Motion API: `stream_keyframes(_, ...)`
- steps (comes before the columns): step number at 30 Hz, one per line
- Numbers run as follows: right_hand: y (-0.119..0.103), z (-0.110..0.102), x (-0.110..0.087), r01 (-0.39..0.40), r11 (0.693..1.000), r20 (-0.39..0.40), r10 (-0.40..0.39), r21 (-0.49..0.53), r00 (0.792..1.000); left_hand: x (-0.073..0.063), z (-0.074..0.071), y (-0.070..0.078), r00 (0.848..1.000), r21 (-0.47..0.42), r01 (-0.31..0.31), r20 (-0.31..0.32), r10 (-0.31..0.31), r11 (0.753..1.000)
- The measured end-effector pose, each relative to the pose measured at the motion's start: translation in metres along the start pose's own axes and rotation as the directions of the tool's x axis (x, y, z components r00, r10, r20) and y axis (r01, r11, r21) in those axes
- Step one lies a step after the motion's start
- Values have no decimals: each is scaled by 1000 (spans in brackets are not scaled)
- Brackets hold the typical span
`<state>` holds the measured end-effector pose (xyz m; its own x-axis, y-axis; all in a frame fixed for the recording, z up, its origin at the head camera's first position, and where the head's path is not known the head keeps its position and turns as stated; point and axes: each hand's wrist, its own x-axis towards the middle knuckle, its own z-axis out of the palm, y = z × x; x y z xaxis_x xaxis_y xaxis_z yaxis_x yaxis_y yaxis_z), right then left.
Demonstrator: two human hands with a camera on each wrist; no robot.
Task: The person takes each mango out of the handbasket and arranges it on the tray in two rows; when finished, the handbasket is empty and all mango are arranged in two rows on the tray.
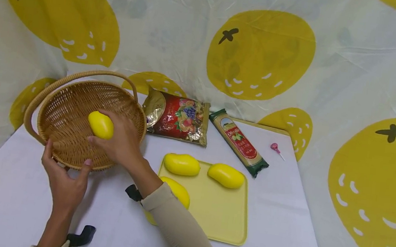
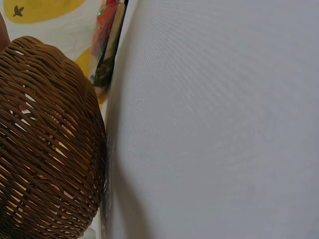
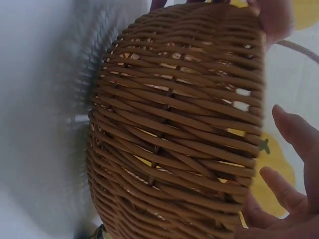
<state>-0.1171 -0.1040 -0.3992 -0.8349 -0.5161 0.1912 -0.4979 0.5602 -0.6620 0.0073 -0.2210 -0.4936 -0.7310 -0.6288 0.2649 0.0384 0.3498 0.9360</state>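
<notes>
The wicker basket (image 1: pixel 83 119) is tilted so its inside faces me, its arched handle raised behind. My left hand (image 1: pixel 66 183) grips the basket's near rim; in the left wrist view the woven underside (image 2: pixel 47 144) fills the left edge. Over the basket's opening, my right hand (image 1: pixel 120 138) holds a yellow mango (image 1: pixel 101 125), thumb below it and the other fingers partly hidden behind. In the right wrist view that hand (image 3: pixel 294 194) shows beyond the basket wall (image 3: pixel 174 124), and the mango is not clearly seen there.
Three more mangoes (image 1: pixel 226 175) lie on a yellow tray (image 1: pixel 215 220), one partly covered by my right sleeve. Behind are a red-and-gold candy bag (image 1: pixel 180 117), a green-ended long packet (image 1: pixel 238 141) and a pink lollipop (image 1: pixel 274 147). Fruit-printed cloth hangs around the white table.
</notes>
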Motion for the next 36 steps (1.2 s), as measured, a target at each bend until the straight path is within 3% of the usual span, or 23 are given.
stream_keyframes(8,6,16,31,-11,994,89,21,-111,996,-1,1,0,1000,-13,-7,-12,6,1000)
stream_keyframes(14,8,30,48,-68,983,134,92,-171,987,-1,0,-1,1000,-7,-9,-16,9,1000)
stream_keyframes(17,9,37,55,-108,974,159,141,-199,977,-1,0,-2,1000,-11,-12,-22,12,1000)
stream_keyframes(22,10,44,66,-93,951,192,154,-296,969,-1,-1,-3,1000,-8,-6,-21,6,1000)
stream_keyframes(32,13,47,72,-63,923,231,160,-379,960,-1,0,-3,1000,-6,-10,-12,10,1000)
stream_keyframes(36,11,48,71,-70,928,254,172,-367,952,-1,0,-3,1000,13,-11,-8,11,1000)
